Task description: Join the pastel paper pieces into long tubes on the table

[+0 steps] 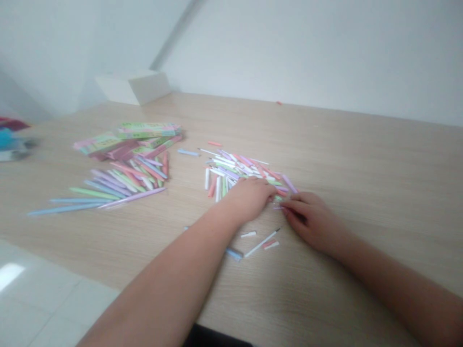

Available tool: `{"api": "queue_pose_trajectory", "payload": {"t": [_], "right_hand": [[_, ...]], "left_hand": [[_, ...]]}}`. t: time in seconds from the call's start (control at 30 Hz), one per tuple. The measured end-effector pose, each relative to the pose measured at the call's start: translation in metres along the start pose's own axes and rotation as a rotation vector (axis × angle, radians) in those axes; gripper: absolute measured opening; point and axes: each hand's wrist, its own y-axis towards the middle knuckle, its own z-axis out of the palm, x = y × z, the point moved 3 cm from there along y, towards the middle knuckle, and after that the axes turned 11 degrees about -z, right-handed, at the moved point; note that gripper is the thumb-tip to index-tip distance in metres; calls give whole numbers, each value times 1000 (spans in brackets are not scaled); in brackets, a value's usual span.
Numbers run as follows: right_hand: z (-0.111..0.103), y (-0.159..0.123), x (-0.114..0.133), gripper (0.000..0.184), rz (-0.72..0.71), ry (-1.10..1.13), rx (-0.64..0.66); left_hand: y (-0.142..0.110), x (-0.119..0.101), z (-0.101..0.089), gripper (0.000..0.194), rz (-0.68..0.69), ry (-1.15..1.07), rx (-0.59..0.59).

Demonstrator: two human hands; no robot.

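My left hand (249, 197) lies palm down over the near edge of a loose heap of pen parts (246, 166), its fingers bent and their tips dipping towards the pieces; I cannot tell whether they pinch anything, since the back of the hand hides most of them. My right hand (314, 221) comes in at the heap's right end, thumb and forefinger drawn near each other beside a small purple piece (278, 208) (too blurred for me to say if I really have it gripped). A purple barrel (288, 183) slants just beyond those fingers.

The heap mixes white, purple, coral and green lengths, with thin dark-tipped refills among them, all lying directly on the wooden table (361, 159). Nearer to me, past my left forearm, lie a white refill (262, 242), a short white piece (248, 234), a coral piece (268, 244) and a blue piece (234, 254).

To the left, several pink-and-green boxes (148, 130) are piled across one another; what they hold I cannot see. In front of them fan out slim pastel pens (108, 188), outside the boxes. Farther back, near the wall, stands a white box (150, 86), its inside hidden from me.
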Motion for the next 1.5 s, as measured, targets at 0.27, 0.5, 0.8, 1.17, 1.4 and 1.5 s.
{"api": "queue_pose_trajectory", "payload": {"t": [0.27, 0.5, 0.8, 1.17, 1.4, 1.5], "right_hand": [[0, -2, -2, 26, 40, 17, -9], [-2, -5, -4, 26, 64, 29, 1], [1, -5, -4, 28, 49, 53, 2], [-41, -29, -12, 34, 579, 1346, -224], [-27, -34, -14, 23, 647, 1704, -236], [-26, -35, -14, 18, 668, 1686, -279]], "left_hand": [[3, -2, -8, 22, -16, -6, -68], [4, -2, -9, 23, -47, -75, -117], [4, 0, -3, 24, -75, -104, -71], [4, 0, -3, 24, -76, -95, -93], [4, 3, -1, 22, -94, -132, -86], [4, 2, -2, 22, -96, -121, -78]]}}
